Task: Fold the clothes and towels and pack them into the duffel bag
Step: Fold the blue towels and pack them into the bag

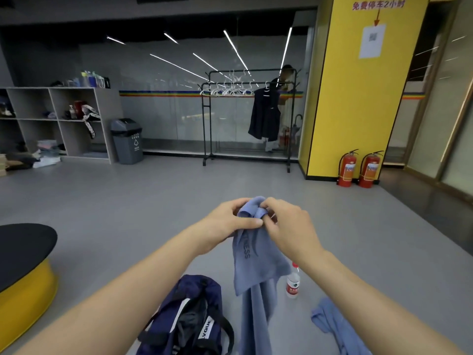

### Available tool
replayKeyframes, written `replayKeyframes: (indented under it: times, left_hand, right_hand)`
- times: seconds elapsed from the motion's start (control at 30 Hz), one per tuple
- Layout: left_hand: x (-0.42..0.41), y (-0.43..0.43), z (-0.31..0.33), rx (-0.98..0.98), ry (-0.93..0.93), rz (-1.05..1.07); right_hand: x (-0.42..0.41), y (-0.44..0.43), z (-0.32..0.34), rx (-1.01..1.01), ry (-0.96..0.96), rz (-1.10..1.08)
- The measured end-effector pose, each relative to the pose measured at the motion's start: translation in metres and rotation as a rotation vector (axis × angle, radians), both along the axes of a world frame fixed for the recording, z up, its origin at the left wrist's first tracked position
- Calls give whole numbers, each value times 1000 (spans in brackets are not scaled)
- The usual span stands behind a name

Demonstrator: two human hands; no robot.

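The towel hangs in mid-air, its bunched top pinched by the left hand and the right hand, fingers curled round the fabric. The open bag lies on the floor at its 7 o'clock. A bottle stands at 4 o'clock, with a blue cloth at 5.

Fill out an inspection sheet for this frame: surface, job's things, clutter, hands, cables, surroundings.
Surface: grey floor.
Job's things: blue towel held up, lower end hanging; navy duffel bag on the floor, looks open; second blue cloth crumpled at right.
Clutter: water bottle upright beside the towel.
Hands: left hand and right hand pinch the towel's top.
Cables: nothing seen.
Surroundings: shelf unit, grey bin, hanging dark garment, fire extinguishers, yellow pillar.
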State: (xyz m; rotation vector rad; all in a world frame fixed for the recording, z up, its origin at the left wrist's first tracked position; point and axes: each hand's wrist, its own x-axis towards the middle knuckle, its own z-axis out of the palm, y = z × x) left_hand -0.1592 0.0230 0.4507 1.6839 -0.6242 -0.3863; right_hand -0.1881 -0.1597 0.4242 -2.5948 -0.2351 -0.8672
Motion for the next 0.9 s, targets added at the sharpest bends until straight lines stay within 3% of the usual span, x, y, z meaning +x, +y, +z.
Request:
replayKeyframes:
  times: [0.13,0.27,0.4,0.5,0.67,0.9]
  left_hand:
    - [10,-3,-3,67,-271,175]
    - [23,-6,-4,58,-327,359]
    - [27,-21,-10,179,-412,421]
    - [27,-37,-20,245,-479,402]
    - [29,-45,-28,406,-690,317]
    - [42,-34,-36,594,-1007,197]
  right_hand:
    - [4,-13,5,80,83,-35]
    - [8,-27,3,164,179,-59]
    - [13,-29,-7,241,221,-51]
    - [13,-22,-16,418,309,73]
    - [13,-20,-20,337,279,71]
    - [21,-31,-20,470,395,180]
